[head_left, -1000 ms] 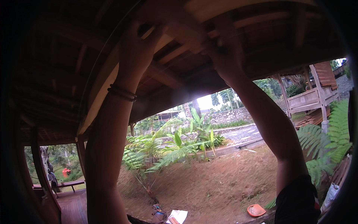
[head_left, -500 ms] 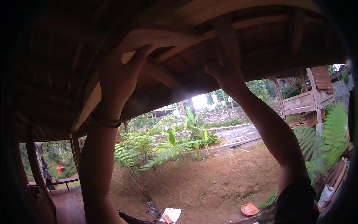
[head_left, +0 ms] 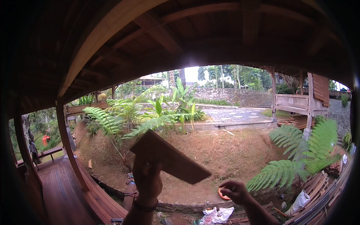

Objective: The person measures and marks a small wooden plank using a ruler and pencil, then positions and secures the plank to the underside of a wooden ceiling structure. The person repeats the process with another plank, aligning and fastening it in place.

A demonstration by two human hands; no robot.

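Observation:
My left hand (head_left: 149, 180) grips a short, flat wooden board (head_left: 170, 155) near its left end. The board is raised in front of me and slants down to the right, its right end free. My right hand (head_left: 237, 192) hangs lower, a little right of the board and apart from it. Its fingers are curled together; whether anything small is between them is hidden. Overhead, a pale curved wooden beam (head_left: 107, 32) runs below the dark roof boards, and neither hand touches it.
A wooden deck (head_left: 62, 191) with posts lies at left. Below me are white sacks (head_left: 221, 215) and an orange basin (head_left: 221, 194), partly behind my right hand. Stacked timber (head_left: 315, 198) and large ferns (head_left: 288, 165) stand at right, with a dirt slope (head_left: 195, 150) ahead.
Both hands have come down from the roof timbers. The board has come down in my left hand, and my right hand is now apart from it. The view has tipped downward.

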